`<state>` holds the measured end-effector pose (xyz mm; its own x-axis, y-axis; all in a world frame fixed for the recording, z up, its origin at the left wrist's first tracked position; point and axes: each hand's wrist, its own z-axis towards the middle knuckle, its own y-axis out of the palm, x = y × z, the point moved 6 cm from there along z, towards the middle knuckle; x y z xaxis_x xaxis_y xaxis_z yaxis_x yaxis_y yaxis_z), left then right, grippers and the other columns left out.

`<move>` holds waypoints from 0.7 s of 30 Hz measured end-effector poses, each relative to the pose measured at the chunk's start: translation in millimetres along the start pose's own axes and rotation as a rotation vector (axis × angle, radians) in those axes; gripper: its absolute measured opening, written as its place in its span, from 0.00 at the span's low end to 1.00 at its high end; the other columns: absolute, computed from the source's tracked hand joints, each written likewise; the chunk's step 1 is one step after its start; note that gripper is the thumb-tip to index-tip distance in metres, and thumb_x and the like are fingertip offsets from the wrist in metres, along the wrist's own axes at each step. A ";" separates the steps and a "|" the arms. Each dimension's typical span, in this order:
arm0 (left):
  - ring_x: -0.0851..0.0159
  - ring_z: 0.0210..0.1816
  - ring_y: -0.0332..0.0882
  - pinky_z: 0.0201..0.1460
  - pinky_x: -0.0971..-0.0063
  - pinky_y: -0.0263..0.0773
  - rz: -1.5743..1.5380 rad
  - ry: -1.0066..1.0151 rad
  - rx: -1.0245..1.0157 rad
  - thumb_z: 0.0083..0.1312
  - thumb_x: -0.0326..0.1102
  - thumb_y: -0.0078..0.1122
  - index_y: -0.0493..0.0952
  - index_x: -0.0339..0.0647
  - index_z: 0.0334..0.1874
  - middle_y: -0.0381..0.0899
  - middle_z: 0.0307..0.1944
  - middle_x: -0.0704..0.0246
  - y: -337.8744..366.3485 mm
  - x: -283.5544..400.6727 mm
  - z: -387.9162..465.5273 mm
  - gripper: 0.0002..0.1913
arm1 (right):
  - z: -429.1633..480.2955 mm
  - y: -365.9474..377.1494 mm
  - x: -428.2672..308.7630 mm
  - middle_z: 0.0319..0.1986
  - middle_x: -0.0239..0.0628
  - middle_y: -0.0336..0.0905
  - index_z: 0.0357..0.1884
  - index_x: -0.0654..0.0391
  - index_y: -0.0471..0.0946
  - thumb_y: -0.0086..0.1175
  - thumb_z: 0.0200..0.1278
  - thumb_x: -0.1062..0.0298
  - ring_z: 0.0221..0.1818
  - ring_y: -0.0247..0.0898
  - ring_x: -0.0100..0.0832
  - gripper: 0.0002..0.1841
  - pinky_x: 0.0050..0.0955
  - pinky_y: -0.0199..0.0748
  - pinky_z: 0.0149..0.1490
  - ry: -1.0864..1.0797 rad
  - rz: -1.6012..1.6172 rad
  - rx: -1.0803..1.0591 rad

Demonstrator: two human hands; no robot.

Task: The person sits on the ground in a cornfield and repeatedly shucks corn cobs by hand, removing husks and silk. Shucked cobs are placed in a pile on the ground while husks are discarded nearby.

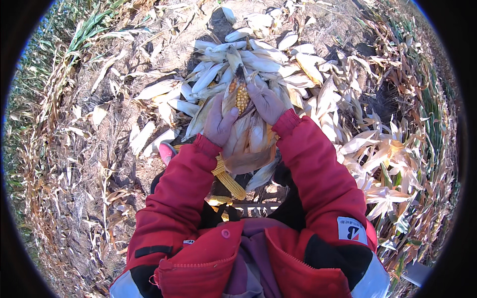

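Between my two hands is an ear of corn (242, 97), its husk partly pulled open. Yellow kernels show in the gap, and the end pointing away from me is dark. My left hand (220, 121) grips the husk on the left side, thumb towards the kernels. On the other side my right hand (266, 102) holds the husk close to the dark end. Pale loosened husk leaves (248, 139) hang below the ear towards my lap. Under my left forearm lies a bare yellow cob (230, 180), with more husked corn (220, 200) beside it.
A heap of unhusked ears (257, 61) lies just beyond my hands. Stripped husks (384, 160) are piled at the right. Dry stalks and leaves (48, 160) cover the ground at the left. A pink shoe (166, 152) shows beside my left sleeve.
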<state>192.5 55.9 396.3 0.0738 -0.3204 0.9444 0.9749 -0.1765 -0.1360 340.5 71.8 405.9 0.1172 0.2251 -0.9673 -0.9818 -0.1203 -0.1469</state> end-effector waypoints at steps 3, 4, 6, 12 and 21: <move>0.55 0.49 0.74 0.53 0.67 0.67 -0.013 -0.001 -0.020 0.62 0.40 0.55 0.65 0.31 0.55 0.75 0.46 0.51 -3.4 10.2 -2.4 0.24 | -2.6 0.5 -7.7 0.29 0.52 0.77 0.40 0.66 0.74 0.37 0.72 0.53 0.35 0.75 0.45 0.23 0.36 0.69 0.43 0.047 -0.115 0.005; 0.56 0.48 0.75 0.52 0.67 0.67 -0.002 0.000 -0.040 0.61 0.40 0.55 0.65 0.30 0.55 0.75 0.45 0.52 -4.7 13.0 -2.3 0.24 | -4.2 0.6 -9.0 0.30 0.53 0.77 0.39 0.65 0.74 0.37 0.72 0.54 0.35 0.75 0.46 0.22 0.36 0.69 0.43 0.088 -0.161 0.032; 0.57 0.46 0.75 0.51 0.67 0.68 0.082 0.043 -0.032 0.61 0.40 0.55 0.65 0.31 0.55 0.75 0.44 0.55 -6.5 12.1 -2.5 0.24 | -7.7 2.7 -10.2 0.31 0.55 0.76 0.38 0.65 0.74 0.37 0.71 0.55 0.35 0.74 0.48 0.21 0.37 0.69 0.43 0.170 -0.255 0.086; 0.63 0.45 0.74 0.50 0.72 0.68 0.145 0.120 0.093 0.65 0.44 0.50 0.63 0.30 0.59 0.75 0.45 0.60 -19.7 21.6 3.1 0.26 | -17.1 8.5 53.0 0.30 0.58 0.75 0.34 0.67 0.74 0.36 0.70 0.54 0.35 0.73 0.51 0.23 0.40 0.67 0.44 0.315 -0.158 0.126; 0.71 0.50 0.70 0.53 0.76 0.67 -0.540 -0.212 0.271 0.70 0.45 0.47 0.58 0.34 0.65 0.72 0.50 0.64 -29.1 -34.8 15.3 0.27 | -17.2 5.8 -7.9 0.23 0.40 0.74 0.36 0.64 0.73 0.39 0.72 0.56 0.29 0.74 0.34 0.19 0.32 0.68 0.36 0.245 0.062 0.239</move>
<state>164.8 86.5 372.1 -0.4300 -0.0563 0.9011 0.9027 -0.0108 0.4301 336.5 52.7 409.1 0.0603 -0.0179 -0.9980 -0.9920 0.1100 -0.0619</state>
